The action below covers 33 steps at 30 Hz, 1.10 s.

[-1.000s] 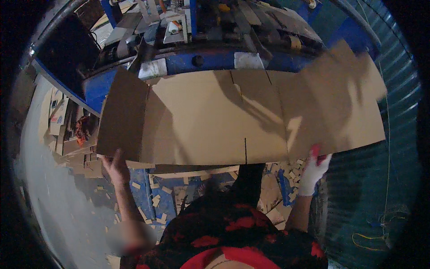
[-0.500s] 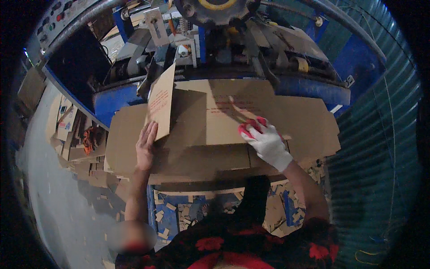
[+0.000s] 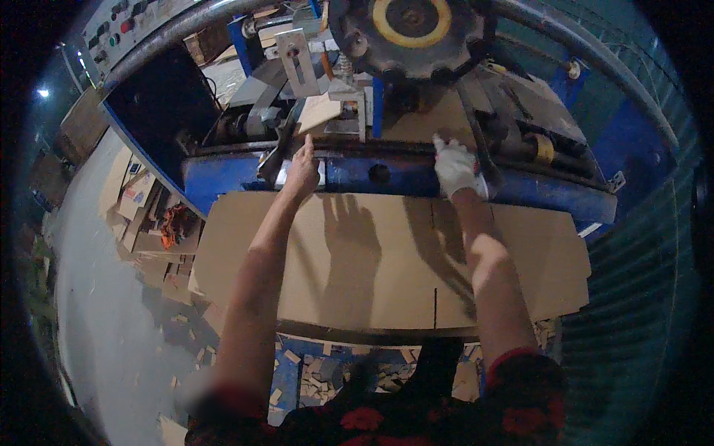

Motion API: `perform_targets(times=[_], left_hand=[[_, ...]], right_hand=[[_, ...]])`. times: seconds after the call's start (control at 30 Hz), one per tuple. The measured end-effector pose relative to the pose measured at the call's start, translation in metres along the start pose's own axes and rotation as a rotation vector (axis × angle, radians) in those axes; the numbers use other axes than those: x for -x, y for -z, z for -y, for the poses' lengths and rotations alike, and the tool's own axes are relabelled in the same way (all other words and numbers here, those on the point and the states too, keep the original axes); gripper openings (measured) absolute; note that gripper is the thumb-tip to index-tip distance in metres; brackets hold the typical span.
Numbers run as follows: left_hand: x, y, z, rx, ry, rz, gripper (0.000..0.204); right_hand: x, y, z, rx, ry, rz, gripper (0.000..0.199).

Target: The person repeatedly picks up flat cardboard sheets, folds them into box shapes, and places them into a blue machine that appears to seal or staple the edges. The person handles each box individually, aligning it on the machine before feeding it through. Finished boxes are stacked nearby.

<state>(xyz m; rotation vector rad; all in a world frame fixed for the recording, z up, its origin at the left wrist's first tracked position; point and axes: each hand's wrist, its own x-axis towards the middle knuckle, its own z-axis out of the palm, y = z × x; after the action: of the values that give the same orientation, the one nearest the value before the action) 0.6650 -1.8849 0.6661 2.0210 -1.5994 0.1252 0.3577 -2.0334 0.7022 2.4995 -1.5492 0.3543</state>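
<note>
A folded sheet of brown cardboard lies inside the blue machine (image 3: pixel 349 175): its left flap (image 3: pixel 320 111) and right part (image 3: pixel 428 119) show, the middle hidden behind metal brackets. My bare left hand (image 3: pixel 301 172) reaches to the machine's front edge, index finger stretched toward the left flap; whether it touches cannot be made out. Wearing a white glove, my right hand (image 3: pixel 455 167) is at the same edge, fingers stretched forward beside the right part. Neither hand grips anything visible. Beneath my forearms lies a stack of flat cardboard blanks (image 3: pixel 387 260), with shadows of both hands on it.
Over the machine hangs a dark notched wheel (image 3: pixel 413 37) with a yellow ring. A metal guide bracket (image 3: pixel 296 63) stands left of it. A control panel (image 3: pixel 123 30) is at far left. Cardboard scraps (image 3: pixel 320 372) litter the floor, and a corrugated wall (image 3: pixel 632 312) runs along the right.
Both hands have moved forward from the stack to the machine's edge. The folded cardboard sheet with red print has gone from the stack into the machine, and the left hand has let go.
</note>
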Motion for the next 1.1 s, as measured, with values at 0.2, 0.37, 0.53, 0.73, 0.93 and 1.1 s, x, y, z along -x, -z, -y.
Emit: perform_targets(times=[0.2,0.37,0.53,0.73,0.93,1.1], left_hand=[[0.147,0.073,0.040,-0.225,0.143,-0.061,0.045],[0.291,0.130,0.085,-0.419,0.738,0.174,0.072],[0.355,0.148,0.077,-0.303,0.707,0.031,0.073],[0.346,0.140,0.097,-0.109,0.654,-0.079,0.065],[0.334,0.141,0.072,0.435,0.524,-0.503,0.043],[0.312,0.122,0.014,1.167,0.429,-0.462,0.037]], right_hand=[[0.089,-0.003,-0.077,-0.226,0.244,-0.274,0.052],[0.269,0.038,-0.111,0.015,0.077,0.031,0.052],[0.377,0.062,-0.116,0.025,-0.112,0.006,0.063],[0.441,0.023,-0.178,-0.768,-1.174,-0.510,0.051],[0.427,0.050,-0.159,-1.124,-0.897,-0.801,0.045],[0.406,0.097,-0.046,-0.893,-0.262,-0.458,0.039]])
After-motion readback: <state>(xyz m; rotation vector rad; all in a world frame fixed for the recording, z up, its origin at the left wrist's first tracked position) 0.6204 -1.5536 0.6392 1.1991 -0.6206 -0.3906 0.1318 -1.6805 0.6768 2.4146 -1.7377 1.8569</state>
